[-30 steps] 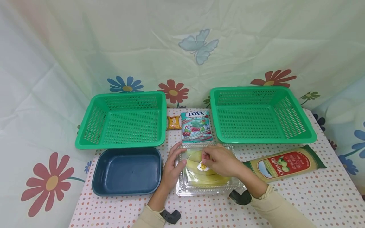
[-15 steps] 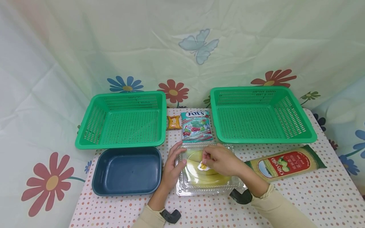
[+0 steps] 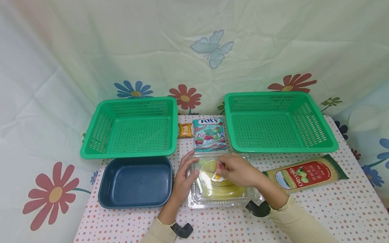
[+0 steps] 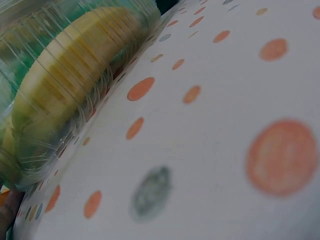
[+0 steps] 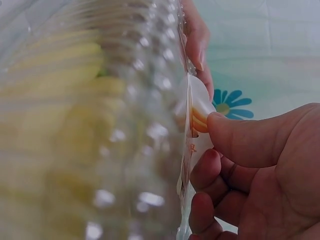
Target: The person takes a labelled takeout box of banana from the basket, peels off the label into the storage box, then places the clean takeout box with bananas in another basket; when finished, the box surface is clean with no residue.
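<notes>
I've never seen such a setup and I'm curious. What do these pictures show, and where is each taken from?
There is no machine here: a person is working bare-handed. The wide picture comes from a camera on the head; the two close ones from cameras on the left and right wrists. On the spotted table are two green baskets, a dark blue tub, a small yellow packet, a candy bag, a long packet and a clear box with bananas inside. The left hand rests against the box, and the right hand pinches a banana sticker on top.
</notes>
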A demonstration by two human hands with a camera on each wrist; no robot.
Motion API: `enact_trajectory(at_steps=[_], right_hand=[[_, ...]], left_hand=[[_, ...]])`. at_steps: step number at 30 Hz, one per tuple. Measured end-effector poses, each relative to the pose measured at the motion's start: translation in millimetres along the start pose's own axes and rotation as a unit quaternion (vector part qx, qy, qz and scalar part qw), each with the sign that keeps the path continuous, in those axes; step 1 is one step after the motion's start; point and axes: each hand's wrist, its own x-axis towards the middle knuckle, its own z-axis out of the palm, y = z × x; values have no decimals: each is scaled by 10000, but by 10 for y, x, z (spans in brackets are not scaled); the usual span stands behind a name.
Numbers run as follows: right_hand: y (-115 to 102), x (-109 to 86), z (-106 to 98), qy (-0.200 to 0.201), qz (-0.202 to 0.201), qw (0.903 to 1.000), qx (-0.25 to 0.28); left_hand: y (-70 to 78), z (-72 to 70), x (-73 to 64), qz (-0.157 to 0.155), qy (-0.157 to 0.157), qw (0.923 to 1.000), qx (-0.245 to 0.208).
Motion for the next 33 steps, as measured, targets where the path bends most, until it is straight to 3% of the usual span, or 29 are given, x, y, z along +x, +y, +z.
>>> enact_trajectory(at_steps=[6, 33], right_hand=[[9, 0, -2, -12, -7, 10000, 29], [45, 2, -11, -215, 271, 9975, 623]], left_hand=[[-22, -5, 4, 122, -25, 9999, -31], [-27, -10, 8, 111, -47, 9998, -149]])
